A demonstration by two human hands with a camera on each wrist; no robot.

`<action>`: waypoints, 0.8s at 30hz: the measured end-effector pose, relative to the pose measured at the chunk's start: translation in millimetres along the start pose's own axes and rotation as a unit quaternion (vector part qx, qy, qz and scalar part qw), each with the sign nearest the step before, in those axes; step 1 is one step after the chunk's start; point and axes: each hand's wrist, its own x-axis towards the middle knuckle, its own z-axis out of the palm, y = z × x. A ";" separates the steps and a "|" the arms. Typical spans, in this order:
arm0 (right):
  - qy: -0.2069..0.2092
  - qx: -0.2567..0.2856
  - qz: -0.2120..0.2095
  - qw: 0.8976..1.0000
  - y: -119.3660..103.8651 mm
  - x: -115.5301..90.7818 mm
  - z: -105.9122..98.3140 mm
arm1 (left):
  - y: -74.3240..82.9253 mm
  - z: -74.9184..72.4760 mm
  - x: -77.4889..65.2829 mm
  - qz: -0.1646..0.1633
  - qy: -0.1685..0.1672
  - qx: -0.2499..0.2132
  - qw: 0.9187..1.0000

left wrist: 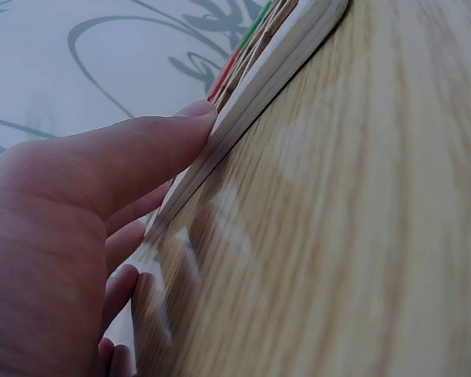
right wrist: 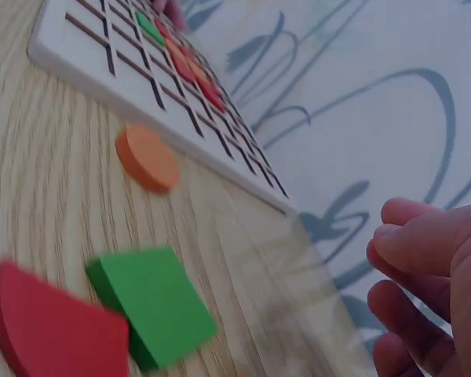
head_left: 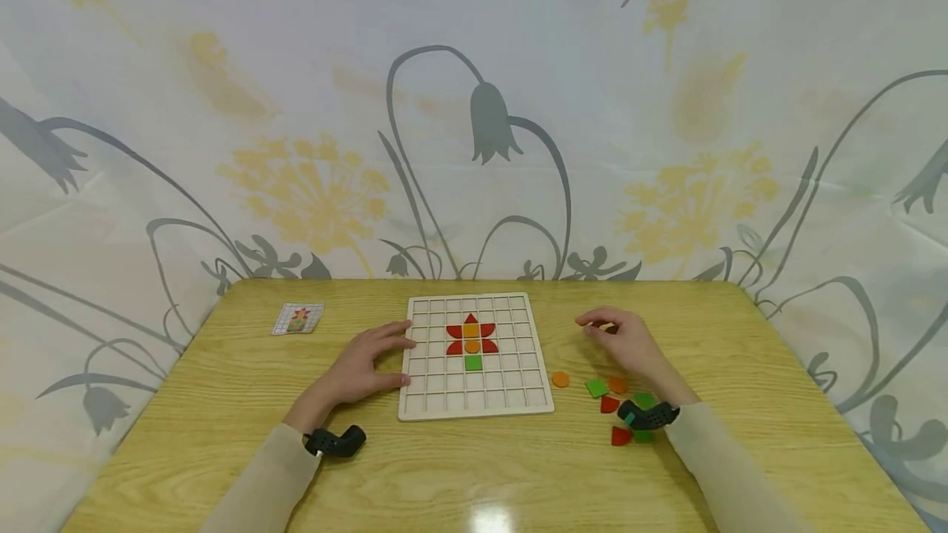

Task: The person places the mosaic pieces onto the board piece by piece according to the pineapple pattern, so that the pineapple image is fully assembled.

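Note:
A white grid board (head_left: 437,401) lies on the table with a flower of tiles: red petal pieces (head_left: 489,330), an orange square (head_left: 471,331), an orange circle (head_left: 472,346) and a green square (head_left: 473,363). My left hand (head_left: 364,364) rests at the board's left edge; its thumb (left wrist: 161,145) touches the side and its fingers reach over the rim. Right of the board, my right hand (head_left: 625,342) is raised above the table, fingers loosely bent. Thumb and forefinger tips are close together in the right wrist view, and no tile shows between them.
Loose tiles lie below my right hand: an orange circle (head_left: 560,380), a green square (head_left: 597,388), a red quarter-round piece (head_left: 620,436) and several others, partly hidden by the wrist camera. A small picture card (head_left: 298,319) showing a flower lies at the back left. Patterned cloth (head_left: 474,187) hangs behind.

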 end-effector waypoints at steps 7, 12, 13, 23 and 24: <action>0.004 -0.025 0.059 0.998 26.4 -19.5 -41.2 | 1.0 -0.8 -0.5 -0.004 -0.002 0.001 1.000; -0.016 0.026 0.112 0.993 45.1 -28.3 -56.7 | 0.1 -0.4 -0.6 -0.002 0.000 0.000 1.000; -0.021 0.042 0.117 0.992 48.3 -29.3 -59.0 | -0.6 0.1 -0.3 -0.002 -0.001 0.002 1.000; -0.107 0.122 0.123 0.979 60.6 -30.1 -71.1 | -4.5 2.6 1.4 -0.001 -0.003 0.002 1.000; -0.118 0.122 0.121 0.978 59.9 -29.3 -71.3 | -5.2 2.8 0.8 -0.001 -0.002 0.002 1.000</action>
